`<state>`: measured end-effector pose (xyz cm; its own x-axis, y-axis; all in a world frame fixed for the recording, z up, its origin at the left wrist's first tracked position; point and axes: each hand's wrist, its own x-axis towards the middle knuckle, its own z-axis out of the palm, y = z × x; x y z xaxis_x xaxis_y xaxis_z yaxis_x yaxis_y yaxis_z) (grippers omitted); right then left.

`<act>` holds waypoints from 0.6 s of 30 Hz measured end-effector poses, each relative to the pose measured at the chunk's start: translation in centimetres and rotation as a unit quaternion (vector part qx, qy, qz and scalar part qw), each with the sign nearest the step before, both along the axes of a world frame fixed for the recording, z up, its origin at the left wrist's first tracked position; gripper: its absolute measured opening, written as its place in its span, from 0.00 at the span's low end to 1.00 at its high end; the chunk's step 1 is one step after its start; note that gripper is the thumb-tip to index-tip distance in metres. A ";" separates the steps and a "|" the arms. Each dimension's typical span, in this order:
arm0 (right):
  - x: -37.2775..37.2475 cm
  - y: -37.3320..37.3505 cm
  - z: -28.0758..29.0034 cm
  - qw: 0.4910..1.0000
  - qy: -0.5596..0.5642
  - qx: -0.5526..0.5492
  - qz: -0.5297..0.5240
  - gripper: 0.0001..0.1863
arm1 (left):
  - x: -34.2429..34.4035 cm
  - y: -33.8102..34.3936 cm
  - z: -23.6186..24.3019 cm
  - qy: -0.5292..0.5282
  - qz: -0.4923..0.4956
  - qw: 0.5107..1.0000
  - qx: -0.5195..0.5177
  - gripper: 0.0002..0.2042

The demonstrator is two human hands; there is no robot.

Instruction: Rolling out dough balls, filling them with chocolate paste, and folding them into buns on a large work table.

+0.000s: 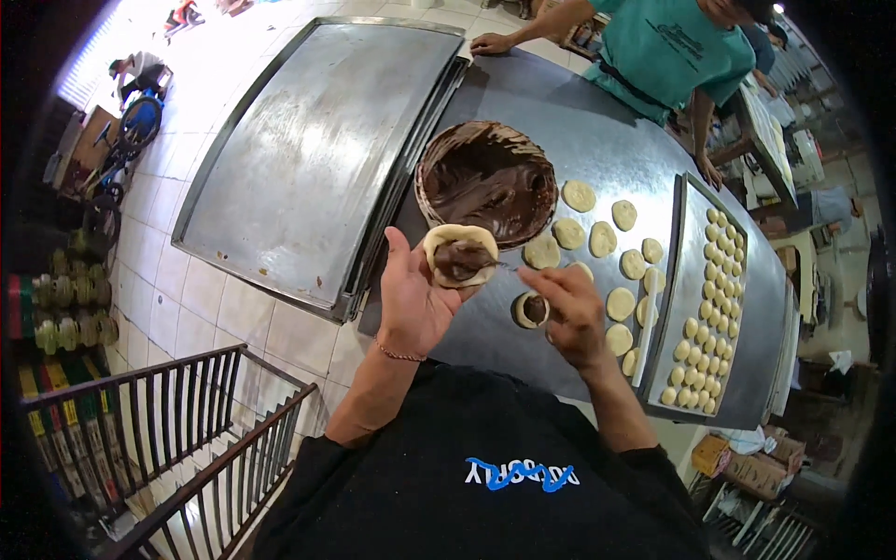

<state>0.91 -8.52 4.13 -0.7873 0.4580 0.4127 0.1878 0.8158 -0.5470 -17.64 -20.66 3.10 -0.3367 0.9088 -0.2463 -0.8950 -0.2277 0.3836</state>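
- A dough round (435, 245) is carried on the left hand (408, 297), which is turned palm up with the thumb spread away; the fingers beneath the dough cannot be made out.
- Dark brown filling (464, 262) is already heaped on this round, but its pale edge is not closed over, so this piece can be judged only part done.
- A thin metal spreading tool (507, 268) is pinched between the thumb and curled fingers of the right hand (571, 313); its tip is reached in at the filling.
- One more filled dough piece (521, 317) is set on the steel table (560, 103), just beside the right hand, with brown showing in its opening.
- Flattened dough rounds (602, 240) are scattered to the right, and no filling is seen on them.
- Farther right, small dough balls (691, 327) are lined up on a tray (691, 252), not yet flattened.
- Plenty of filling is held in the wide bowl (426, 177) beyond the left hand.
- No fully closed, filled piece can be identified with certainty, so most of the filling work appears to be left.
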 end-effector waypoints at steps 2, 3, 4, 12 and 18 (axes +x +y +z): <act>1.2 0.9 0.8 0.998 -0.006 0.055 -0.012 0.24 | 0.6 0.3 0.0 0.045 -0.007 0.999 0.022 0.39; 1.9 1.1 1.4 0.995 -0.034 0.094 -0.030 0.23 | 1.2 0.3 0.0 0.059 0.013 0.998 -0.009 0.38; 2.5 1.2 2.1 0.988 -0.065 0.133 -0.047 0.22 | 1.8 0.4 -0.1 0.072 0.032 0.996 -0.039 0.37; 4.4 1.0 2.3 0.874 -0.023 -0.485 0.004 0.16 | 4.0 2.5 -1.2 0.071 -0.019 0.996 -0.046 0.35; 7.6 1.1 2.6 0.735 0.131 -0.663 -0.055 0.17 | 6.9 3.3 -6.5 0.044 -0.150 0.982 -0.111 0.36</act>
